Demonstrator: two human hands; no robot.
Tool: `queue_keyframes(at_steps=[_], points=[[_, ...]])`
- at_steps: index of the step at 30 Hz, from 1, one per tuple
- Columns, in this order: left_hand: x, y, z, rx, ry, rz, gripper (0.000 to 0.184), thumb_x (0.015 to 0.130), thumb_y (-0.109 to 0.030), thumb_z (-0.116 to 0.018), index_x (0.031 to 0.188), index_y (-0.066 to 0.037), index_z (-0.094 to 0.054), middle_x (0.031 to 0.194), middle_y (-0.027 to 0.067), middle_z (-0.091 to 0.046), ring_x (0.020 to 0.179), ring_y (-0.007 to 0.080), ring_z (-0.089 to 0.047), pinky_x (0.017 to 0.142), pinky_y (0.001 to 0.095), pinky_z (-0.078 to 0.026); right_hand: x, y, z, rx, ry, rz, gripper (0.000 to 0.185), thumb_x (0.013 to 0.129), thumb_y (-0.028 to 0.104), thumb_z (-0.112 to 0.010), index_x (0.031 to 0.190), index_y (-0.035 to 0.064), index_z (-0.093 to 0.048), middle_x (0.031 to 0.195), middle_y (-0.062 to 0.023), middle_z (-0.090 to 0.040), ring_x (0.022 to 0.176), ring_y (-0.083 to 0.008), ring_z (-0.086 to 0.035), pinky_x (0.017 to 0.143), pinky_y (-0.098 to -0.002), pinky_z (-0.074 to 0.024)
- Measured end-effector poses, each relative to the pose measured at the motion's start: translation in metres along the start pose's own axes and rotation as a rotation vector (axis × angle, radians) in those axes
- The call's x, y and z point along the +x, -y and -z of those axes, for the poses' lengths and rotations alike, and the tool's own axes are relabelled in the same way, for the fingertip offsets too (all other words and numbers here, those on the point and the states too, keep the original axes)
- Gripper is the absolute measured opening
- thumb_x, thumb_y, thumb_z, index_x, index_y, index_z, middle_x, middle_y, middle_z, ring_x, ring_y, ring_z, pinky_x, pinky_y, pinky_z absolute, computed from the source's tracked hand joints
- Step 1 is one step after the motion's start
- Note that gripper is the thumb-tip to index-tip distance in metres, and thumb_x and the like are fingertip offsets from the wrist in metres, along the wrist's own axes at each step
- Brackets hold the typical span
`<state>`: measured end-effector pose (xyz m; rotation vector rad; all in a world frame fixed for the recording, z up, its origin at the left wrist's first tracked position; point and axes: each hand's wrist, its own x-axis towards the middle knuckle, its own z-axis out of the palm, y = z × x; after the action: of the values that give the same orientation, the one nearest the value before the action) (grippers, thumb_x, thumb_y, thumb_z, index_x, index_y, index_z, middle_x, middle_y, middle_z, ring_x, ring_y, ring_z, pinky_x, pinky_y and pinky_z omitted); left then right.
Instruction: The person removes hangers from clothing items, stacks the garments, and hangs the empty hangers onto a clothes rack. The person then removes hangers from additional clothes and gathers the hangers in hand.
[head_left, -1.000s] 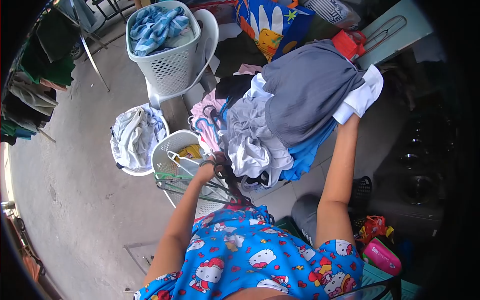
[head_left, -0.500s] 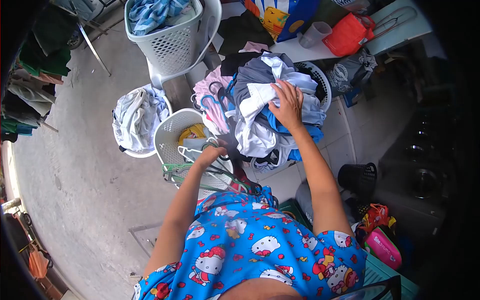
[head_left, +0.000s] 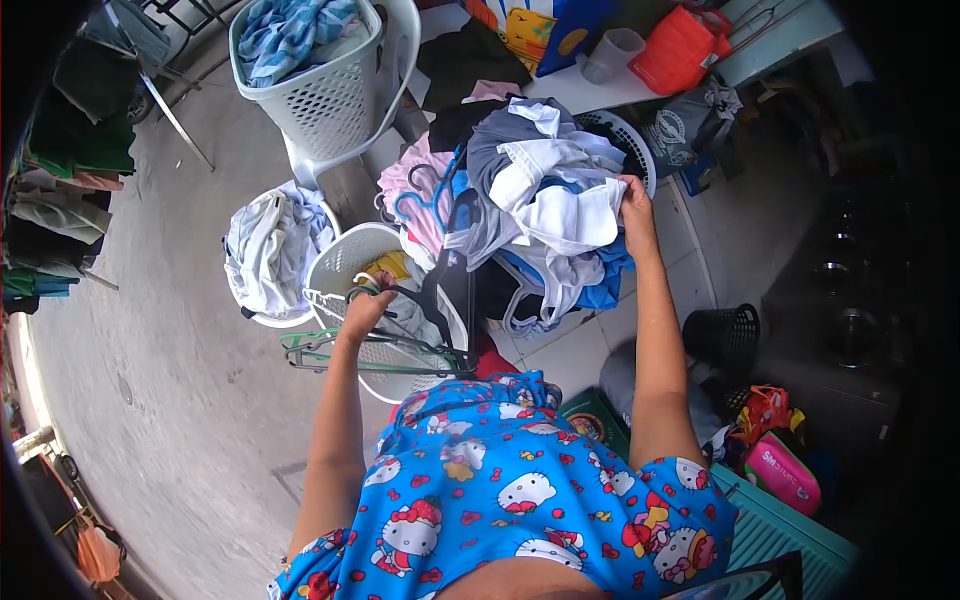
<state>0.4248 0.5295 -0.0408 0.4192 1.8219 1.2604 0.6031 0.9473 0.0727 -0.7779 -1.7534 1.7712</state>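
My left hand (head_left: 368, 304) is closed around several clothes hangers (head_left: 432, 300), black, green and white, over a white laundry basket (head_left: 336, 262) that has yellow and grey cloth inside. My right hand (head_left: 636, 205) pinches the edge of a white garment (head_left: 570, 215), which stretches across the top of a big clothes pile (head_left: 490, 150). Grey, blue and black clothes show around and beneath it. More hangers, one of them blue (head_left: 425, 205), lie on the pile's left side by a pink garment (head_left: 412, 165).
A white basket of blue clothes (head_left: 310, 100) stands on a white chair (head_left: 402, 60). Left of my left hand is a tub of pale clothes (head_left: 275, 245). A red bag (head_left: 680, 50) and clear plastic cup (head_left: 612, 55) sit on the bench behind. A black basket (head_left: 722, 335) stands at right.
My right hand has moved right and down, pulling the white garment's edge across the pile. My left hand has shifted left with the hangers, and a black hanger now shows more fully.
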Motion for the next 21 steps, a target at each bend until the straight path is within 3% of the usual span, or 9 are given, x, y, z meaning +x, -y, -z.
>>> queue_keyframes(at_steps=[2, 3, 6, 8, 10, 12, 15, 18, 21], points=[[-0.007, -0.012, 0.002, -0.085, -0.028, 0.012, 0.009, 0.081, -0.015, -0.054, 0.085, -0.007, -0.051, 0.072, -0.0044, -0.045, 0.065, 0.0064, -0.041, 0.06, 0.0212, -0.034, 0.001, -0.038, 0.014, -0.706, -0.219, 0.0, 0.015, 0.083, 0.001, -0.047, 0.096, 0.0028, -0.054, 0.089, -0.0093, -0.059, 0.081, -0.0212, -0.057, 0.075, -0.0297, -0.0452], [-0.008, -0.014, 0.004, -0.13, -0.023, 0.021, 0.01, 0.082, -0.015, -0.054, 0.085, -0.007, -0.051, 0.071, -0.0042, -0.045, 0.064, 0.0066, -0.041, 0.06, 0.0213, -0.034, 0.003, -0.074, 0.023, -0.671, -0.312, 0.078, 0.019, 0.079, -0.002, -0.045, 0.095, 0.001, -0.054, 0.093, -0.0135, -0.058, 0.086, -0.0269, -0.055, 0.079, -0.0342, -0.0439], [-0.01, -0.028, 0.011, -0.14, -0.025, -0.064, 0.009, 0.082, -0.015, -0.054, 0.085, -0.007, -0.051, 0.07, -0.0038, -0.045, 0.063, 0.0067, -0.041, 0.059, 0.0219, -0.035, -0.045, -0.032, -0.036, -0.761, -0.561, 0.457, 0.025, 0.072, -0.007, -0.044, 0.092, 0.0031, -0.055, 0.103, -0.0121, -0.055, 0.095, -0.0272, -0.053, 0.082, -0.0362, -0.0425], [-0.012, -0.048, 0.019, 0.026, 0.01, -0.084, 0.01, 0.082, -0.015, -0.054, 0.083, -0.006, -0.053, 0.069, -0.0017, -0.046, 0.064, 0.0089, -0.044, 0.06, 0.0239, -0.037, -0.075, -0.024, -0.073, -0.834, -0.328, 0.71, 0.026, 0.07, -0.007, -0.05, 0.093, 0.0054, -0.055, 0.103, -0.0092, -0.054, 0.097, -0.0262, -0.053, 0.08, -0.0366, -0.0416], [-0.009, -0.059, 0.023, 0.205, 0.031, -0.056, 0.01, 0.082, -0.015, -0.054, 0.082, -0.005, -0.053, 0.068, -0.0005, -0.046, 0.065, 0.0104, -0.046, 0.061, 0.0252, -0.039, -0.09, -0.02, -0.106, -1.005, 0.18, 0.799, 0.026, 0.071, 0.0, -0.058, 0.095, 0.0079, -0.056, 0.104, -0.0067, -0.055, 0.101, -0.0234, -0.051, 0.08, -0.0363, -0.0397], [-0.008, -0.073, 0.024, 0.324, 0.006, -0.071, 0.015, 0.081, -0.018, -0.054, 0.085, -0.004, -0.054, 0.075, 0.0069, -0.054, 0.073, 0.0186, -0.052, 0.068, 0.0306, -0.042, -0.091, -0.023, -0.139, -1.044, 0.39, 0.826, 0.031, 0.07, 0.009, -0.065, 0.099, 0.0097, -0.056, 0.102, -0.0046, -0.055, 0.1, -0.0215, -0.05, 0.079, -0.0358, -0.0378], [-0.008, -0.087, 0.017, 0.411, -0.046, -0.107, 0.027, 0.08, -0.029, -0.053, 0.093, -0.005, -0.055, 0.089, 0.0192, -0.06, 0.089, 0.0338, -0.058, 0.08, 0.0404, -0.043, -0.078, -0.052, -0.161, -1.044, 0.33, 0.665, 0.031, 0.07, 0.015, -0.068, 0.098, 0.0098, -0.055, 0.097, -0.0039, -0.055, 0.095, -0.0215, -0.051, 0.078, -0.0368, -0.0373], [0.001, -0.073, 0.009, 0.441, -0.081, -0.115, 0.032, 0.079, -0.032, -0.053, 0.096, -0.006, -0.055, 0.09, 0.0213, -0.06, 0.091, 0.0365, -0.057, 0.081, 0.0428, -0.042, -0.071, -0.069, -0.176, -1.049, 0.244, 0.482, 0.027, 0.069, 0.017, -0.069, 0.091, 0.0101, -0.054, 0.09, -0.0029, -0.055, 0.089, -0.0222, -0.05, 0.076, -0.0381, -0.0376], [-0.008, -0.091, 0.003, 0.547, -0.087, -0.101, 0.037, 0.078, -0.034, -0.052, 0.098, -0.003, -0.055, 0.09, 0.0226, -0.059, 0.091, 0.0383, -0.057, 0.081, 0.0446, -0.042, -0.073, -0.079, -0.181, -1.059, 0.22, 0.54, 0.02, 0.069, 0.015, -0.067, 0.081, 0.0106, -0.051, 0.084, -0.0034, -0.055, 0.086, -0.0231, -0.05, 0.074, -0.0385, -0.0377]])
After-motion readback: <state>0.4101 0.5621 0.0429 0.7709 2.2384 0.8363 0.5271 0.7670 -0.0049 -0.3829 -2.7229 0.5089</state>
